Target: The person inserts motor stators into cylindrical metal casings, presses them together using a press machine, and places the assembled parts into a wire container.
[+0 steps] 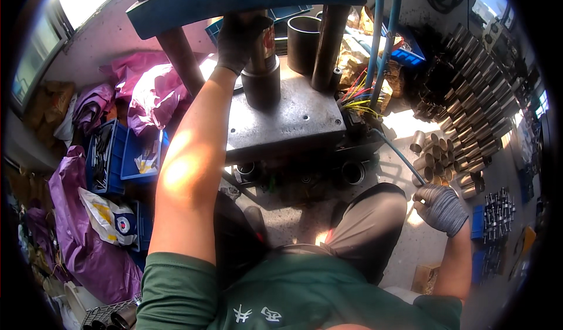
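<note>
My left hand [237, 41], in a dark glove, reaches up under the blue crossbeam [246, 4] of a press. Its fingers curl round the upper part of a shiny metal cylinder [267, 46] with a red and white marking. This cylinder stands upright on a wider dark metal sleeve [262, 87], which rests on the steel press plate [287, 122]. Off to the right, my right hand [443, 210], in a grey knit glove, is closed on the end of a thin lever rod [397, 153] that runs back toward the press. The crossbeam's shadow makes my left fingertips hard to see.
Press columns [326, 48] flank the plate, and a large open pipe piece [304, 44] stands behind. Coloured wires [360, 101] hang at the plate's right. Many metal tubes [469, 113] are stacked at right. Blue bins [107, 157] and purple sacks [88, 230] fill the left.
</note>
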`<state>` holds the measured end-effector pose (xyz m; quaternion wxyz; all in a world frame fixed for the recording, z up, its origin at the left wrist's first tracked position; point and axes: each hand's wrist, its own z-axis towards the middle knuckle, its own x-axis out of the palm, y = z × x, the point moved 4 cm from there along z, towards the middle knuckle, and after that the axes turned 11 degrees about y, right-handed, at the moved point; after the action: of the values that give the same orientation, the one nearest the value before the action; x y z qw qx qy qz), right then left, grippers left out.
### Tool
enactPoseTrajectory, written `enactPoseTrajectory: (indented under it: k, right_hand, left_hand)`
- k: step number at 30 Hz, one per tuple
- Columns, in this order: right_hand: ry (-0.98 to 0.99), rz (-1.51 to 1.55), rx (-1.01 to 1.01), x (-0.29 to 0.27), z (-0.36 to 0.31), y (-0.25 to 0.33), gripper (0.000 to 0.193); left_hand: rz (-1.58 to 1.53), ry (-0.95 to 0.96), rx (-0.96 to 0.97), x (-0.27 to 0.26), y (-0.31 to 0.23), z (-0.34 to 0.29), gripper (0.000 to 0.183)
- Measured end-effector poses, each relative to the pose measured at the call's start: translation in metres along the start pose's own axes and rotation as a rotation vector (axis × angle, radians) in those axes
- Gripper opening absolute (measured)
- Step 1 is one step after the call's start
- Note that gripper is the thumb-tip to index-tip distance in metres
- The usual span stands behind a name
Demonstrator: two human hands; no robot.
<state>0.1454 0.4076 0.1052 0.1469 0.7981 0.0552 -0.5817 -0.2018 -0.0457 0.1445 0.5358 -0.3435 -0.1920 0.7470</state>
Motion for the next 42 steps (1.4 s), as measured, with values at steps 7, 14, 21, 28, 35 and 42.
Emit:
enactPoseTrajectory:
  k: [7,14,21,28,35,42]
  right_hand:
    - [0.091,-0.014,0.029,0.004,-0.001,-0.003,0.008]
    - [0.088,-0.075,0.013,0.009,-0.001,-0.004,0.009]
    - [0.224,-0.123,0.047,0.007,0.001,0.004,0.017]
    - [0.13,-0.026,0.046,0.004,0.002,0.004,0.02]
    - [0.192,-0.119,0.06,0.005,0.003,0.005,0.02]
    - [0.174,-0.093,0.052,0.007,0.001,0.003,0.019]
  left_hand:
    - [0.007,-0.023,0.004,0.002,0.001,-0.001,0.07]
    - [-0.037,-0.012,0.014,0.002,-0.004,-0.002,0.067]
    - [-0.028,-0.022,0.026,0.002,-0.006,-0.004,0.064]
    - [0.05,-0.043,0.039,0.0,-0.004,-0.003,0.063]
    - [0.035,-0.032,0.034,0.0,0.002,-0.001,0.058]
    - [0.002,-0.027,0.061,0.002,0.003,0.001,0.048]
